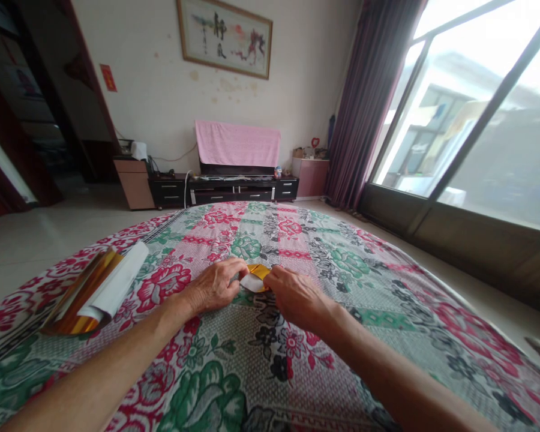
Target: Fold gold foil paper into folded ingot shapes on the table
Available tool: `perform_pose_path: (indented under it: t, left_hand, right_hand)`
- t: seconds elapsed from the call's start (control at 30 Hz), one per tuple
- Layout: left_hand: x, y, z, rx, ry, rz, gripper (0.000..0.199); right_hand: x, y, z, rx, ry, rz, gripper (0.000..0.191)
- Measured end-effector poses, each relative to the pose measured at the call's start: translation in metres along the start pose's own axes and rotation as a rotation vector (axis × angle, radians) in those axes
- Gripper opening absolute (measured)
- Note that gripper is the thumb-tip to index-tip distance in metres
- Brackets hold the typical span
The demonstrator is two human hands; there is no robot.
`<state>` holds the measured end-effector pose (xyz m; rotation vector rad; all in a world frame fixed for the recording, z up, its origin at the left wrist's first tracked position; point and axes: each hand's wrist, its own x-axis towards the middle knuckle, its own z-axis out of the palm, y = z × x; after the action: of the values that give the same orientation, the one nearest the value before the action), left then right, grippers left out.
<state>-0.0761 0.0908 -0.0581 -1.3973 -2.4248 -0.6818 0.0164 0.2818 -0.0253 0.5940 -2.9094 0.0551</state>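
Observation:
Between both hands is a small piece of gold foil paper, shiny gold on one side and white on the other, partly folded or curled. My left hand pinches its left edge with thumb and fingers. At its right end my right hand grips the paper, fingers curled in. The fingertips cover both ends of the piece. It is held low, at or just above the flowered cloth; whether it touches the cloth I cannot tell.
To the left lies a loose stack of curled gold and white paper sheets. Beyond the cloth-covered surface stands a low black cabinet with a pink towel over a screen. Purple curtains and a large window are on the right.

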Motion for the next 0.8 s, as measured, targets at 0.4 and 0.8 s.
perform_pose_path:
  t: [0.4,0.8]
  left_hand:
    - [0.002,0.001,-0.002,0.013,0.004,0.069,0.030]
    - [0.001,0.011,-0.005,0.175,0.046,0.202,0.024]
  right_hand:
    - [0.003,0.024,0.009,0.185,0.102,0.080,0.021]
    - [0.004,0.048,0.023,0.407,0.268,-0.067,0.027]
